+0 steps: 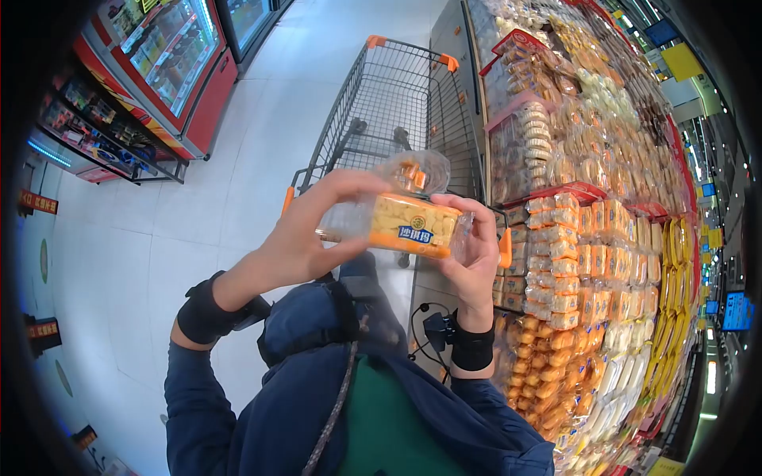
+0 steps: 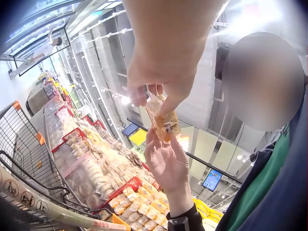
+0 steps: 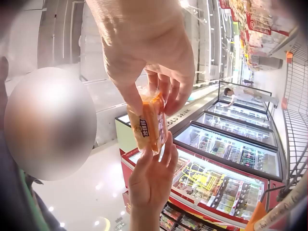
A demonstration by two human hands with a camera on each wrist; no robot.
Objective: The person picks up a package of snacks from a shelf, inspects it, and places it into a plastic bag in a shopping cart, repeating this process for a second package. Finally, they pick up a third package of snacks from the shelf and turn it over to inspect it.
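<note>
Overhead, both hands, left hand and right hand, clamp the biscuit pack; only there its label faces up

You have open floor to your left, out to the red freezers. Straight ahead the wire cart blocks the way, and packed pastry shelves wall off your right side just beside it.
</note>
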